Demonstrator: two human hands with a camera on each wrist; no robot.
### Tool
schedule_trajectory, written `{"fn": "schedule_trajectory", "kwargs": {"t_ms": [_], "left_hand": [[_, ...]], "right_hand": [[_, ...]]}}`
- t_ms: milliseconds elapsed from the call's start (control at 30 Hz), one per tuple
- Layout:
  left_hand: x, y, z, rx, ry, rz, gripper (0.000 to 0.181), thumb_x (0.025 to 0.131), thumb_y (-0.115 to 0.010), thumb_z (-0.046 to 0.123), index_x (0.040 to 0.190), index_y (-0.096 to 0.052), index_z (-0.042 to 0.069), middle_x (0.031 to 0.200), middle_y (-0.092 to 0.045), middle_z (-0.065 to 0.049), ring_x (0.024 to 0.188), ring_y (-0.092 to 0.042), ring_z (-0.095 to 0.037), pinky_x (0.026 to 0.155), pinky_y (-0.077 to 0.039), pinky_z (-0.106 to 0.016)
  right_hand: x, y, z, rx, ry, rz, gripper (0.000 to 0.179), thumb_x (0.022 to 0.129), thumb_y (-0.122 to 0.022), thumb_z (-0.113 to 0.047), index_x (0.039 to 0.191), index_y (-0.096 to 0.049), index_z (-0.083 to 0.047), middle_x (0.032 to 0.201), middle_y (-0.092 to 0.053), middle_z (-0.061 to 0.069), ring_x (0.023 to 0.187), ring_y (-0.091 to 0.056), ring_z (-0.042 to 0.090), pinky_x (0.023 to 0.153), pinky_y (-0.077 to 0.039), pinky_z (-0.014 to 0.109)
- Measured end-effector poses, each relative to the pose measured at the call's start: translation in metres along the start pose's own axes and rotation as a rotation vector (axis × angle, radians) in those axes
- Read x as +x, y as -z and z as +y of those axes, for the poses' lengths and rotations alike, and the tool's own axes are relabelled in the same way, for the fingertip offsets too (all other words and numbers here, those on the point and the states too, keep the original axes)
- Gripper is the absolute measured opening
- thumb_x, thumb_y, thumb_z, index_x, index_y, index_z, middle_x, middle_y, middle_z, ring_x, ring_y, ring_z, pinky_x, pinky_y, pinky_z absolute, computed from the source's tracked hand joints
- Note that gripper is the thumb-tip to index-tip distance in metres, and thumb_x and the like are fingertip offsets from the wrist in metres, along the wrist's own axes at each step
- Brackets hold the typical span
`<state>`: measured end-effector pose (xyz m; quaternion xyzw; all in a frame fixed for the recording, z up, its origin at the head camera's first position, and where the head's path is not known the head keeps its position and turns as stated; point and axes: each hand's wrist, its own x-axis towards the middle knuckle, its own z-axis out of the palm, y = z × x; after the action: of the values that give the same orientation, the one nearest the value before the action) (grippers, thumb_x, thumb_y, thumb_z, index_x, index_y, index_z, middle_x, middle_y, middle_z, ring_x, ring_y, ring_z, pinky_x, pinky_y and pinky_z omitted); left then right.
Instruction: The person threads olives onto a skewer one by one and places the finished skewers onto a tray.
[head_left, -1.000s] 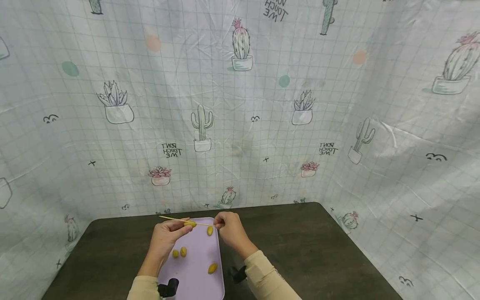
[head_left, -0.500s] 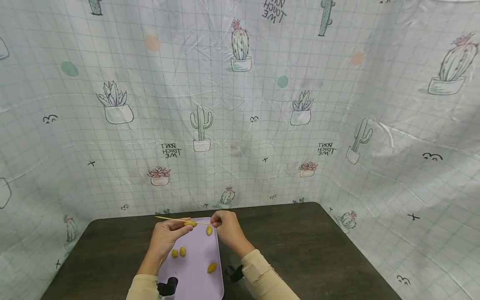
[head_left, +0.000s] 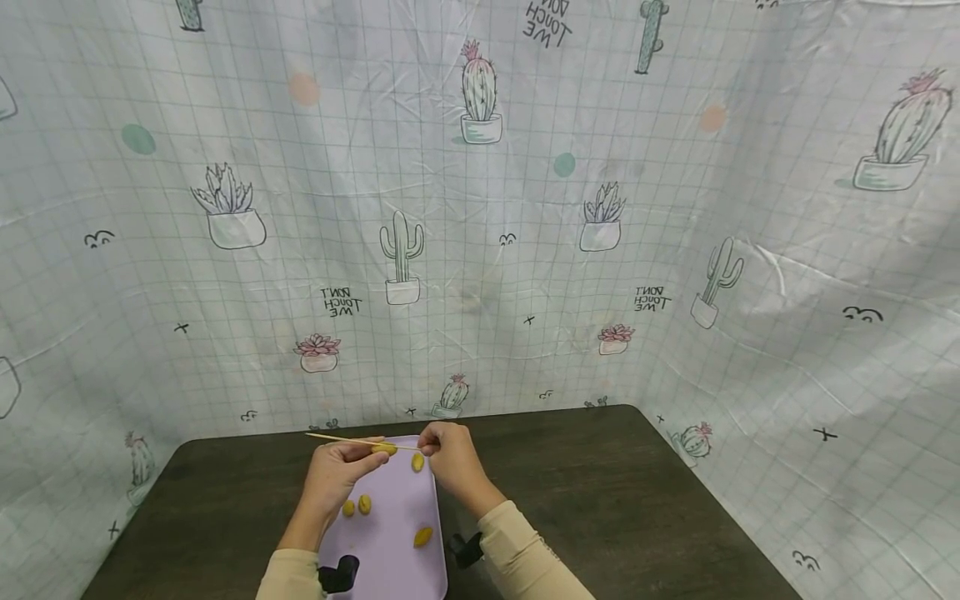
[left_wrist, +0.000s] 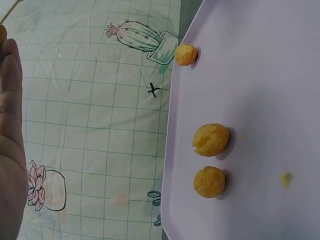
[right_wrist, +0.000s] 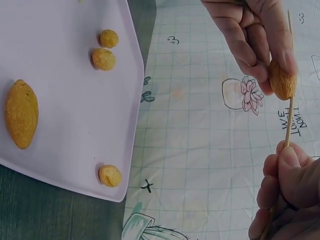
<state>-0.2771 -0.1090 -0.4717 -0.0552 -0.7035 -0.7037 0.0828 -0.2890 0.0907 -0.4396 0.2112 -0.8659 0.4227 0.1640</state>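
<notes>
Stick (right_wrist: 289, 122), one, thin, pale wood: raised above the far end of the tray, spanning the two hands, slightly slanted. Snack piece (right_wrist: 283, 82), one, golden, oval: at the stick, off the tray; whether pierced or merely lying against it cannot be told.

Left hand (head_left: 335, 473), one: thumb and fingers pinching the snack piece, the stick running past the fingers and out beyond them. Right hand (head_left: 452, 458), one: thumb and curled fingers gripping the stick toward one end. Sleeves (head_left: 525, 546), two, light beige, each with a black wrist mount (head_left: 340, 574).

Tray (head_left: 397, 521), one, lilac, rectangular, rounded corners, beneath the hands. On it, four more golden pieces: two small round ones (left_wrist: 210, 140) just beside each other near the left edge; one small (right_wrist: 110, 176) at the far right corner; one larger, pointed at both ends (right_wrist: 21, 114), near the right edge. Also a yellow crumb (left_wrist: 285, 180).

Surface (head_left: 592, 500), one, dark brown, under the tray. Cloth (head_left: 480, 200), white, gridded, printed with potted cacti and reversed lettering, hanging behind.
</notes>
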Motion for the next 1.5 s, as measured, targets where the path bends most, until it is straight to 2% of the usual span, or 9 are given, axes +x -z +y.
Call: {"fn": "schedule_trajectory", "kwargs": {"t_ms": [300,667,867,1000,1100,1233,1333,1433,1500], "left_hand": [[0.002,-0.002,-0.002,0.025,-0.002,-0.003,0.027,0.084,-0.084,0.012,0.109,-0.078,0.001,0.101,-0.077,-0.012,0.088,-0.074,-0.017,0.081,-0.059,-0.028],[0.005,-0.002,-0.005,0.05,0.01,-0.026,0.026,0.084,-0.085,0.016,0.107,-0.079,0.004,0.099,-0.077,-0.011,0.091,-0.074,-0.021,0.083,-0.059,-0.031],[0.005,0.003,-0.006,0.029,0.048,-0.077,0.023,0.085,-0.083,0.009,0.106,-0.078,-0.001,0.097,-0.077,-0.013,0.087,-0.074,-0.02,0.079,-0.059,-0.028],[0.004,0.008,-0.007,0.052,0.063,-0.163,0.034,0.089,-0.08,0.011,0.117,-0.071,-0.006,0.102,-0.076,-0.014,0.088,-0.072,-0.018,0.076,-0.059,-0.028],[0.001,0.014,-0.009,0.136,0.091,-0.188,0.038,0.091,-0.079,0.017,0.122,-0.069,-0.003,0.101,-0.075,-0.011,0.089,-0.07,-0.022,0.078,-0.059,-0.035],[-0.002,0.021,-0.013,0.318,0.133,-0.149,0.031,0.091,-0.078,0.017,0.116,-0.072,0.0,0.094,-0.074,-0.008,0.086,-0.067,-0.026,0.072,-0.056,-0.04],[-0.003,0.025,-0.016,0.556,0.144,-0.13,0.029,0.089,-0.079,0.017,0.111,-0.074,-0.001,0.09,-0.073,-0.006,0.081,-0.065,-0.022,0.065,-0.053,-0.038],[-0.004,0.029,-0.019,0.806,0.164,-0.126,0.031,0.086,-0.081,0.019,0.11,-0.074,0.001,0.089,-0.072,-0.005,0.079,-0.065,-0.021,0.066,-0.053,-0.041],[-0.005,0.03,-0.02,0.912,0.186,-0.134,0.033,0.085,-0.082,0.02,0.111,-0.073,0.002,0.092,-0.072,-0.007,0.081,-0.066,-0.023,0.068,-0.054,-0.045]], "right_hand": [[0.002,-0.006,0.0,-0.016,0.027,0.031,0.03,0.074,-0.06,0.028,0.074,-0.069,0.0,0.072,-0.066,0.002,0.068,-0.056,0.006,0.06,-0.05,0.021],[0.002,-0.011,-0.003,0.0,-0.009,0.029,0.027,0.076,-0.062,0.026,0.075,-0.069,0.0,0.072,-0.064,0.0,0.067,-0.052,0.007,0.06,-0.048,0.021],[-0.002,-0.015,0.002,0.025,-0.016,0.001,0.026,0.079,-0.061,0.025,0.076,-0.068,0.0,0.072,-0.063,0.0,0.066,-0.051,0.007,0.059,-0.048,0.021],[-0.002,-0.016,0.006,0.015,-0.006,0.011,0.025,0.082,-0.064,0.022,0.076,-0.067,-0.002,0.072,-0.063,0.0,0.066,-0.051,0.006,0.058,-0.047,0.021],[-0.001,-0.012,0.009,-0.002,-0.019,0.02,0.022,0.085,-0.065,0.019,0.078,-0.068,-0.002,0.072,-0.063,-0.001,0.067,-0.052,0.007,0.059,-0.048,0.022],[0.0,-0.004,0.014,-0.017,-0.061,0.015,0.02,0.088,-0.067,0.015,0.081,-0.069,-0.003,0.075,-0.062,-0.001,0.069,-0.054,0.009,0.06,-0.049,0.024],[-0.001,0.002,0.018,-0.028,-0.085,0.009,0.02,0.088,-0.067,0.013,0.08,-0.068,-0.006,0.076,-0.062,-0.001,0.07,-0.054,0.01,0.061,-0.049,0.025],[-0.002,0.007,0.022,-0.034,-0.1,0.003,0.02,0.089,-0.068,0.012,0.08,-0.067,-0.006,0.076,-0.062,-0.002,0.069,-0.054,0.01,0.061,-0.049,0.025],[-0.004,0.01,0.025,-0.037,-0.104,0.001,0.018,0.089,-0.069,0.011,0.08,-0.068,-0.005,0.076,-0.063,-0.002,0.069,-0.055,0.01,0.061,-0.049,0.025]]}}
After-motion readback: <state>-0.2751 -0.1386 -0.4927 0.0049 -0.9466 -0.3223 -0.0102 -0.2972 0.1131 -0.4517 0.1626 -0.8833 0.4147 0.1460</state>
